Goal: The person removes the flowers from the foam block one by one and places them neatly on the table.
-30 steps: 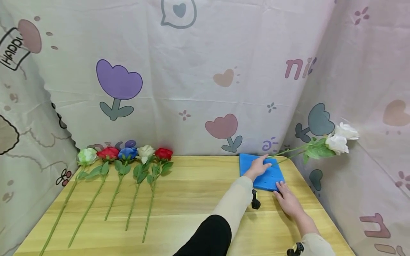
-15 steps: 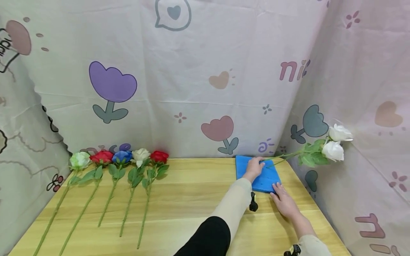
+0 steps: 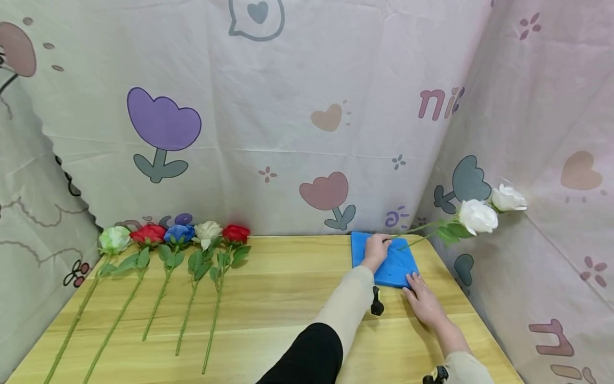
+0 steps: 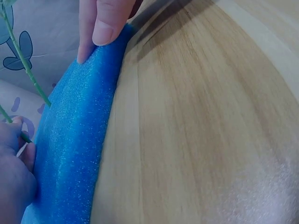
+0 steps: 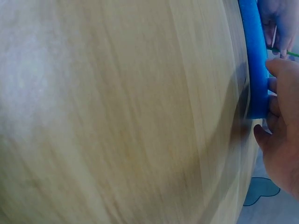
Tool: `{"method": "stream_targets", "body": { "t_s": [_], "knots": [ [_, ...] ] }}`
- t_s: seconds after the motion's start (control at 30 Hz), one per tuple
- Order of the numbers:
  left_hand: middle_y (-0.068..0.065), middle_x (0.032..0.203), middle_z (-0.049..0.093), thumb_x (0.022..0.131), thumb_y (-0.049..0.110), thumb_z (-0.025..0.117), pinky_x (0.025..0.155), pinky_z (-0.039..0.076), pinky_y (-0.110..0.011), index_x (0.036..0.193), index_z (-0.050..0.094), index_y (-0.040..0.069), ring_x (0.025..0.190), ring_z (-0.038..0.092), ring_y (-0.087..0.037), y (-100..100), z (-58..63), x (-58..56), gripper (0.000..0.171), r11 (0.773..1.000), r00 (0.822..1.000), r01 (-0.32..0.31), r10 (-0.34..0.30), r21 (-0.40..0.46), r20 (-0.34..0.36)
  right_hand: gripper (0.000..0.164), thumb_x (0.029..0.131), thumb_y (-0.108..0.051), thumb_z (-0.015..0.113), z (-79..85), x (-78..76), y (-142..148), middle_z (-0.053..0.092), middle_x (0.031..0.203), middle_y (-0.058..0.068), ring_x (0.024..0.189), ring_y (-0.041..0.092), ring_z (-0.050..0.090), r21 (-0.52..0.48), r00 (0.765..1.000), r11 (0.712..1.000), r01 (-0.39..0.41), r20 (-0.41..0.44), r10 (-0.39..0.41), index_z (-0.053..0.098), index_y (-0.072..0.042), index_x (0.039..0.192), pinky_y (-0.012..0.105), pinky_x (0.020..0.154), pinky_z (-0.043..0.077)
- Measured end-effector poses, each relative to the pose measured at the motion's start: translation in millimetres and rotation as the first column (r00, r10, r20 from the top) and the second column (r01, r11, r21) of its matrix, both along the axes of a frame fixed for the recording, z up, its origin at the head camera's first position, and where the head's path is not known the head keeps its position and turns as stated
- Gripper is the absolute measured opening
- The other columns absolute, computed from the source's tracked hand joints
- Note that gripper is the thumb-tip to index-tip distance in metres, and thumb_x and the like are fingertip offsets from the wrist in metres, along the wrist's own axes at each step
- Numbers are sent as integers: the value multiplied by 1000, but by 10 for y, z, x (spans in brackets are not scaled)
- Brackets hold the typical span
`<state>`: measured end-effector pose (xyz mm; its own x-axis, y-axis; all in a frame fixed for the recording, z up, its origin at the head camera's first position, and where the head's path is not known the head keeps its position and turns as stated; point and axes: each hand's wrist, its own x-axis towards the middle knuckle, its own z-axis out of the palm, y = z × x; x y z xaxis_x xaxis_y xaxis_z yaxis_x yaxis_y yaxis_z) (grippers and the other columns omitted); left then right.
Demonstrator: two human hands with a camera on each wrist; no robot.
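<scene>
Toward the right back of the table lies a blue foam block (image 3: 395,271). My left hand (image 3: 376,250) is over its far part and pinches the green stem (image 4: 5,115) of an artificial white rose low down, at the foam's surface. A second green stem (image 4: 32,77) meets the foam beside it. Both stems lean right, ending in white roses (image 3: 478,216); which bloom belongs to the held stem I cannot tell. My right hand (image 3: 426,304) rests with extended fingers on the block's near right corner. Where the pinched stem ends is hidden by the fingers.
Along the left of the wooden table (image 3: 288,309) lie several artificial roses: pale green (image 3: 115,240), red (image 3: 147,234), blue (image 3: 179,233), cream (image 3: 208,233) and another red (image 3: 235,233). A printed cloth (image 3: 268,106) hangs behind and at both sides.
The nearer white bloom has swung left and slightly up, apart from the other. My left hand's fingers have drawn in on the stem. My right hand stays on the block's corner.
</scene>
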<state>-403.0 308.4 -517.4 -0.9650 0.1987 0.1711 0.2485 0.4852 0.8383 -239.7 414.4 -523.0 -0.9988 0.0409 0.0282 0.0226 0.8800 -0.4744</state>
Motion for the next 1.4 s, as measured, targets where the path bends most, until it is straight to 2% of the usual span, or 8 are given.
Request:
{"method": "stream_targets", "body": {
  "t_s": [0.2, 0.33, 0.5, 0.6, 0.8, 1.03, 1.23, 1.4],
  "knots": [
    [3, 113, 73, 98, 23, 59, 89, 56, -24, 116, 73, 16, 109, 67, -13, -44, -34, -24, 24, 992, 999, -23, 27, 123, -29, 56, 105, -26, 42, 20, 15, -2, 18, 156, 33, 145, 51, 13, -7, 1000, 1000, -1, 23, 1, 29, 7, 149, 63, 117, 16],
    [2, 112, 74, 99, 24, 55, 83, 57, -23, 114, 73, 15, 104, 68, -12, -67, -55, -18, 25, 979, 999, -10, 20, 204, -45, 57, 105, -27, 42, 20, 18, 4, 17, 156, 32, 145, 50, 11, -21, 999, 1000, 1, 34, 0, 28, 6, 149, 63, 118, 15],
    [-1, 110, 73, 100, 22, 54, 82, 55, -22, 111, 74, 12, 101, 67, -13, -110, -85, 26, 24, 963, 994, 12, 18, 270, -107, 57, 105, -27, 41, 12, 16, 0, 16, 157, 31, 146, 50, 11, -22, 999, 1000, -2, 41, 3, 27, 6, 150, 63, 118, 15],
    [0, 110, 72, 100, 23, 54, 83, 54, -20, 111, 73, 15, 101, 66, -12, -141, -92, 68, 24, 956, 995, 5, 26, 292, -101, 58, 106, -27, 40, 12, 20, -7, 14, 157, 31, 146, 49, 9, -24, 998, 1000, -4, 55, 5, 25, 5, 150, 63, 118, 14],
    [2, 102, 73, 99, 27, 55, 74, 52, -16, 109, 74, 18, 88, 64, -5, -198, -99, 143, 23, 935, 996, -5, 36, 355, -80, 58, 105, -27, 41, 24, 25, -2, 13, 157, 32, 146, 50, 9, -26, 999, 1000, -2, 55, 3, 25, 5, 151, 64, 118, 14],
    [-4, 89, 73, 98, 21, 58, 63, 52, -14, 109, 73, 8, 71, 64, -8, -262, -150, 223, 23, 887, 994, 53, -5, 459, -106, 58, 106, -27, 40, 46, 19, -7, 12, 157, 33, 145, 51, 10, -8, 998, 1000, -12, 60, 12, 25, 7, 150, 64, 118, 14],
    [-6, 89, 73, 99, 22, 57, 66, 56, -14, 111, 72, 6, 73, 65, -5, -326, -177, 304, 25, 866, 991, 116, -65, 487, -120, 58, 105, -26, 40, 48, 14, 2, 12, 156, 34, 145, 52, 10, -3, 998, 1000, -16, 60, 16, 24, 8, 150, 64, 117, 15],
    [-11, 91, 73, 99, 21, 58, 68, 59, -18, 112, 71, 3, 77, 68, -10, -430, -154, 418, 27, 817, 989, 146, -117, 558, -88, 59, 105, -28, 40, 29, 4, 23, 11, 156, 35, 144, 52, 11, -5, 998, 1000, -27, 58, 27, 24, 8, 149, 65, 117, 15]
  ]
}}
